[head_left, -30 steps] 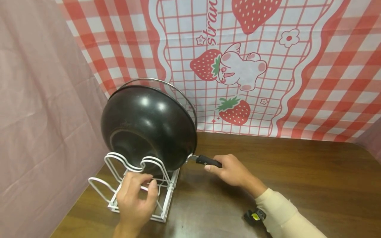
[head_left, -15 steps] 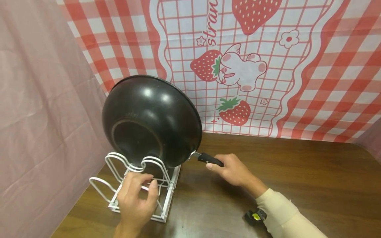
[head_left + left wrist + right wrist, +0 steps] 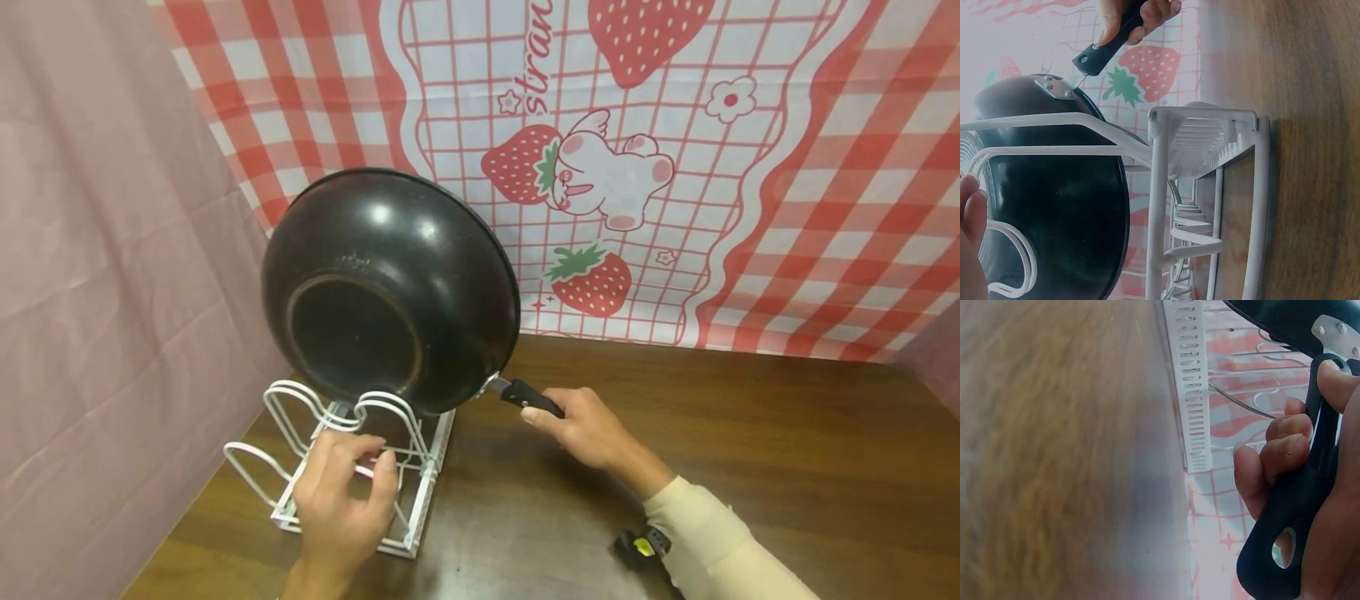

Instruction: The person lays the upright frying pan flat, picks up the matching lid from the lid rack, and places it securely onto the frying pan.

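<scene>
As viewed from the head camera, a black, deep, round-bottomed metal wok (image 3: 390, 292) stands tilted up on edge over the far part of a white metal wire pan rack (image 3: 1159, 162), its underside and ring-shaped base facing the viewer. The wok's lower edge passes behind the rack's tall double-humped wire loops; whether it bears on the rack there cannot be determined. A black plastic handle (image 3: 531, 398) with a hanging hole in its end is fixed to the wok by a riveted metal bracket and projects to the right of the rack. The person's right hand (image 3: 588, 429) is located right of the rack and grips this handle; in the right wrist view the fingers (image 3: 1288, 440) are curled round it and the thumb lies along it near the bracket. The left hand (image 3: 337, 500) is at the near part of the rack, its fingers bent and closed on a near wire divider. The rack stands on a brown wood-grain counter (image 3: 712, 433). To the right of the rack, a cream sleeve (image 3: 727, 542) covers the right forearm, with a black strapped device (image 3: 642, 546) bearing a yellow patch at its edge. Behind the rack hangs a red-and-white checked cloth (image 3: 697, 192) printed with strawberries; to the left of the rack hangs a creased, pale pink cloth (image 3: 112, 292).
</scene>
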Demonstrator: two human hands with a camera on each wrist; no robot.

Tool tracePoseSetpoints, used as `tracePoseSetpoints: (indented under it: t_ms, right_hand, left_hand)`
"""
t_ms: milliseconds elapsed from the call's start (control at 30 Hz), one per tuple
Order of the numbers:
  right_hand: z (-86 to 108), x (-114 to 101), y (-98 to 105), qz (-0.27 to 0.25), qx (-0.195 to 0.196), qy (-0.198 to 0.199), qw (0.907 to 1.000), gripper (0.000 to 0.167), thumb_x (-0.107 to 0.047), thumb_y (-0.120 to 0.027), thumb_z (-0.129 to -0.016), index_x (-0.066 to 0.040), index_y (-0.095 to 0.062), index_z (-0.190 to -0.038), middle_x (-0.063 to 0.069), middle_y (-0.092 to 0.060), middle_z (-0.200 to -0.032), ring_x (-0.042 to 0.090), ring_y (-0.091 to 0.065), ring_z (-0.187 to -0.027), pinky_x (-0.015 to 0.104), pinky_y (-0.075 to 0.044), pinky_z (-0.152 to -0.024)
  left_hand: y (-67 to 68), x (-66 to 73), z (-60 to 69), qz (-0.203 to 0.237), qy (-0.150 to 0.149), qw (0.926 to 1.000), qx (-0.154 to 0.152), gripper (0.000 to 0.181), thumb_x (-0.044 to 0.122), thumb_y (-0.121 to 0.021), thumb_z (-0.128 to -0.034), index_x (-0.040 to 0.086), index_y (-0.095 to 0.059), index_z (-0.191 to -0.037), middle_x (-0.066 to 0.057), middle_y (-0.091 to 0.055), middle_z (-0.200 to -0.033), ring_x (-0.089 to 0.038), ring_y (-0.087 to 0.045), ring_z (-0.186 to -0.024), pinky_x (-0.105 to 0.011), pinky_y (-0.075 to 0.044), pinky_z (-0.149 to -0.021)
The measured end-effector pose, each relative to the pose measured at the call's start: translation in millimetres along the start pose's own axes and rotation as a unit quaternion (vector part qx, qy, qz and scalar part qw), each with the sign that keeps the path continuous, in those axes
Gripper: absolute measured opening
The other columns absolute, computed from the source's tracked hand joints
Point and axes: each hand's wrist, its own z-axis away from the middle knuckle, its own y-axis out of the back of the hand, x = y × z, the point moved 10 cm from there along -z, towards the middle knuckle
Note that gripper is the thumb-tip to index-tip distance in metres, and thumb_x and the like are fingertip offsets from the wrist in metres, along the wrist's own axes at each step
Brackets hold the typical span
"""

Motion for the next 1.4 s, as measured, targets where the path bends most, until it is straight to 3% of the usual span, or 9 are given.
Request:
tracePoseSetpoints:
  t_ms: [267,1133,1400]
  right_hand:
    - [3.0,2,0,-0.015,-0.001,-0.016,0.9998,0.031,-0.043,-0.063,-0.097,-0.016,-0.065,-0.08,-0.007,-0.052,-0.055,0.011,-0.052,-0.047,0.027,-0.041,-0.043]
    - [4.1,0,8,-0.038,0.033,0.009,0.9987,0.029,-0.032,-0.066,-0.096,-0.019,-0.059,-0.072,-0.01,-0.047,-0.052,0.008,-0.046,-0.044,0.026,-0.036,-0.04]
    - [7.7,-1,12,-0.057,0.043,0.012,0.9974,0.031,-0.029,-0.066,-0.097,-0.016,-0.056,-0.07,-0.009,-0.046,-0.052,0.007,-0.044,-0.044,0.025,-0.035,-0.039]
  left_hand:
    - [-0.7,0.2,-0.8,0.006,-0.004,1.0,-0.001,0.022,0.013,-0.061,-0.0863,-0.007,-0.062,-0.077,-0.011,-0.053,-0.067,-0.02,-0.049,-0.053,-0.025,-0.045,-0.047]
    - [-0.2,-4.5,4.1,-0.004,-0.01,0.9999,-0.002,0.025,0.016,-0.061,-0.0876,-0.006,-0.062,-0.077,-0.011,-0.053,-0.067,-0.018,-0.049,-0.055,-0.024,-0.045,-0.049]
    - [-0.7,-4.5,3.7,-0.009,-0.01,0.9999,-0.005,0.02,0.013,-0.061,-0.0835,-0.006,-0.061,-0.077,-0.01,-0.053,-0.067,-0.017,-0.046,-0.054,-0.023,-0.042,-0.047]
